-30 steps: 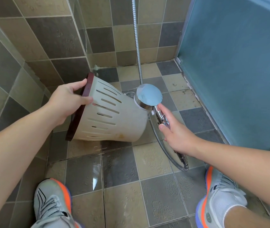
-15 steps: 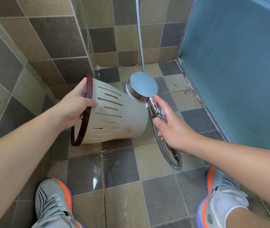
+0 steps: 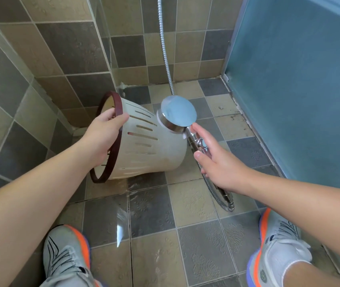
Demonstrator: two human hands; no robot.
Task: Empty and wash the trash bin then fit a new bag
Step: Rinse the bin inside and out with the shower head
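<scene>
Two hands are working over the tiled floor (image 3: 150, 214): the left hand (image 3: 102, 135) is gripping the trash bin (image 3: 150, 146) by its dark rim, the right hand (image 3: 216, 160) is curling around the shower head (image 3: 178, 112) handle. Since earlier, the bin's mouth is turning more toward the camera. It is lying tilted, base pointing right, mouth left.
</scene>
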